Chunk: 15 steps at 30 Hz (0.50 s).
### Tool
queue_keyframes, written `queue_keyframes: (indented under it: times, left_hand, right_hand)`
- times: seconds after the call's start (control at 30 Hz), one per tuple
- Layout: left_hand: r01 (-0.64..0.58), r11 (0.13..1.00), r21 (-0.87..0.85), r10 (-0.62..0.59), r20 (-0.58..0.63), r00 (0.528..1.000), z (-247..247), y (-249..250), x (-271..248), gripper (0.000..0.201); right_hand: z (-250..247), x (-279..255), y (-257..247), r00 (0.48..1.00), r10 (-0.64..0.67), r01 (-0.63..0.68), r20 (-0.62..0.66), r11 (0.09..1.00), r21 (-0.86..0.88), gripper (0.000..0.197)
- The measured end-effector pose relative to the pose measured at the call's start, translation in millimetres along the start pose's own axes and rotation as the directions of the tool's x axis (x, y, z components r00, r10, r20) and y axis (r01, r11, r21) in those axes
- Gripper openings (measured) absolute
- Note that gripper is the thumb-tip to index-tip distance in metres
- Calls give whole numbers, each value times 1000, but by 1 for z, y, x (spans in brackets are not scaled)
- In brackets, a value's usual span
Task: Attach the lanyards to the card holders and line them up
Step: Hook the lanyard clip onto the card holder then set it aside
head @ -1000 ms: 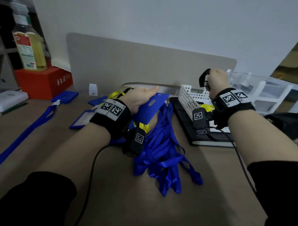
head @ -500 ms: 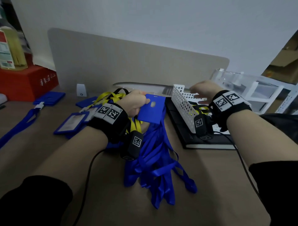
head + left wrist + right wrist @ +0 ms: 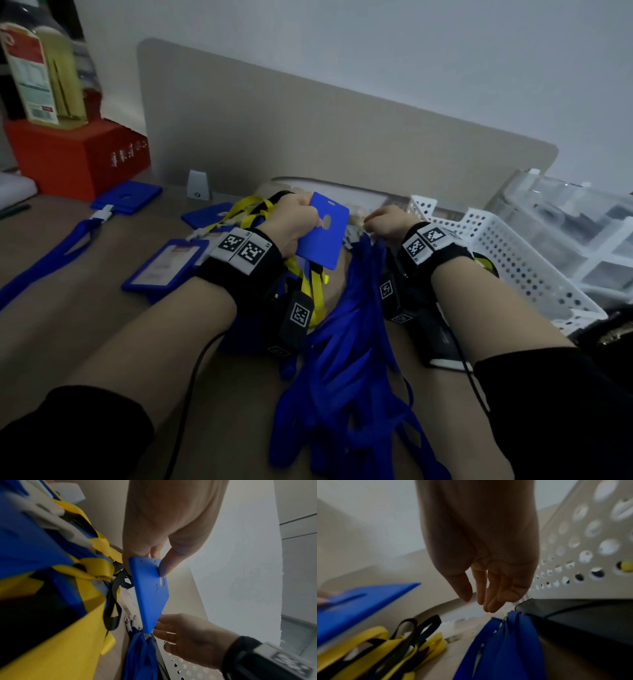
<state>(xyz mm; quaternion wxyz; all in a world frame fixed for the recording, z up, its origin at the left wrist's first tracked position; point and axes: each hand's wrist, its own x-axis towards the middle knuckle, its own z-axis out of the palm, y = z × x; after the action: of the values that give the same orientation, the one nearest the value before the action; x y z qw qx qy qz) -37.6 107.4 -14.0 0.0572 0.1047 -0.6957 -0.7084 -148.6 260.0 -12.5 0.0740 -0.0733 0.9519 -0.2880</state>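
Note:
My left hand (image 3: 294, 226) (image 3: 154, 555) pinches a blue card holder (image 3: 323, 233) (image 3: 150, 595) (image 3: 359, 601) by its top edge, tilted above the desk. My right hand (image 3: 383, 222) (image 3: 481, 597) (image 3: 180, 632) hangs open with relaxed fingers just above the top ends of a bundle of blue lanyards (image 3: 346, 359) (image 3: 501, 649) (image 3: 140, 655), holding nothing. Yellow and black lanyards (image 3: 250, 212) (image 3: 388, 649) (image 3: 96, 566) lie under my left hand. Another blue card holder (image 3: 164, 263) with a clear window lies to the left.
A white perforated basket (image 3: 513, 253) (image 3: 590, 547) sits on a black notebook (image 3: 582, 622) at the right. Far left, a blue holder with a lanyard attached (image 3: 126, 198), a red box (image 3: 78, 157) and a bottle (image 3: 41, 75). A beige divider panel (image 3: 308, 137) backs the desk.
My right hand came down from above the basket, where it gripped a black strap, to the blue lanyard bundle and now holds nothing. My left hand kept the card holder.

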Motion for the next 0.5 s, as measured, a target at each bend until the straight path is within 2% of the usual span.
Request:
queue_keyframes:
  times: [0.07, 0.13, 0.23, 0.33, 0.5]
  left_hand:
    - [2, 1000, -6, -2, 0, 1000, -1, -3, 7, 27]
    - [10, 1000, 3, -10, 10, 1000, -3, -4, 13, 29]
    - [22, 1000, 11, -23, 25, 999, -6, -5, 18, 33]
    - [28, 1000, 9, -29, 39, 999, -10, -5, 18, 33]
    - [32, 999, 15, -32, 38, 999, -12, -3, 13, 33]
  right_hand:
    - [8, 17, 2, 999, 34, -33, 8, 992, -124, 17]
    - [14, 37, 8, 999, 52, -51, -5, 963, -265, 24]
    - [18, 50, 12, 997, 56, -69, -45, 934, -352, 27]
    - [21, 52, 15, 995, 39, -69, -88, 927, -369, 32]
    - [15, 55, 22, 987, -1, -40, -163, 968, -249, 22]
